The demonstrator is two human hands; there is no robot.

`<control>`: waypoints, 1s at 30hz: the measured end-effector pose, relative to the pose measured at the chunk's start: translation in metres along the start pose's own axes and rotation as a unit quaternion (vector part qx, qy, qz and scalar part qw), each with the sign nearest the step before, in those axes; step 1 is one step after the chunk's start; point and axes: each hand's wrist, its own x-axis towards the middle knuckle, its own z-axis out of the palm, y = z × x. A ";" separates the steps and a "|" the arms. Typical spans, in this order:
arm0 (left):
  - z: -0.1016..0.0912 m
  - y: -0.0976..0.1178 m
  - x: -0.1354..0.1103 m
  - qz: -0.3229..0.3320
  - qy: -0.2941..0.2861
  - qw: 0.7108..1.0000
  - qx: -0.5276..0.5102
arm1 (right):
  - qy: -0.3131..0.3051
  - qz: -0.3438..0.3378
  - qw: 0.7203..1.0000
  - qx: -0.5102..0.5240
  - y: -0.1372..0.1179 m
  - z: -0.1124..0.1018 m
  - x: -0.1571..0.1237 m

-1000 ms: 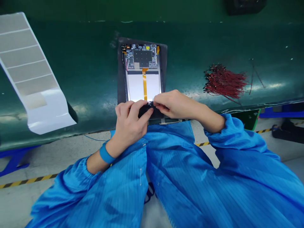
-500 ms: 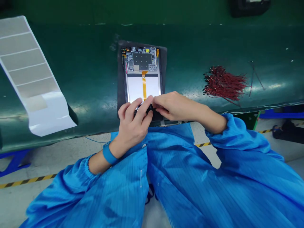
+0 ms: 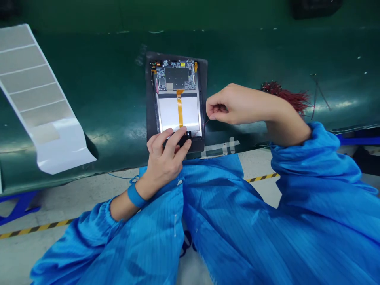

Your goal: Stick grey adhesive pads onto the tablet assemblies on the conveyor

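Observation:
An opened tablet lies on a dark pad, its circuit board at the far end. White battery cells sit nearer me, with an orange ribbon cable running down the middle. My left hand rests at the tablet's near end, fingers bent around a small black part and holding it down; its underside is hidden. Just off the tablet's right edge, my right hand is closed in a pinch. A thin dark-red wire runs from its fingertips toward the black part.
To the right lies a bundle of red wires, partly behind my right forearm, with a few loose wires beside it. A sheet of grey labels hangs over the table at left. Tape strips mark the table's front edge.
My right hand has moved from the tablet's near end up and to the right, drawing the thin wire out. My left hand stays nearly in place on the black part.

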 end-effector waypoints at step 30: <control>-0.110 -0.072 -0.090 -0.318 0.007 0.940 0.126 | 0.111 0.030 0.915 0.387 -0.134 0.112 0.110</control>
